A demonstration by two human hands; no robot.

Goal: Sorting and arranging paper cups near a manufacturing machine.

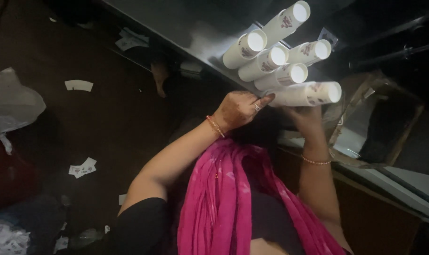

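1. Your left hand [240, 107], centre frame, fingers curled against the near end of the lowest cup stack [305, 94]; a closed grip can't be confirmed.
2. Your right hand [308, 115] cups that stack from below, fingers hidden, likely to keep it level.
3. Five more white cup stacks [271, 55] with small reddish prints lie piled on the grey surface [195, 28], upper centre.
4. Brown cardboard box [379, 118] at right; paper scraps [82, 168] on the floor, left.

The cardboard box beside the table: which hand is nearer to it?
Right. The right hand grips the near end of the bottom stack of paper cups, just left of the cardboard box. The left hand rests on the same stack's end, farther from the box.
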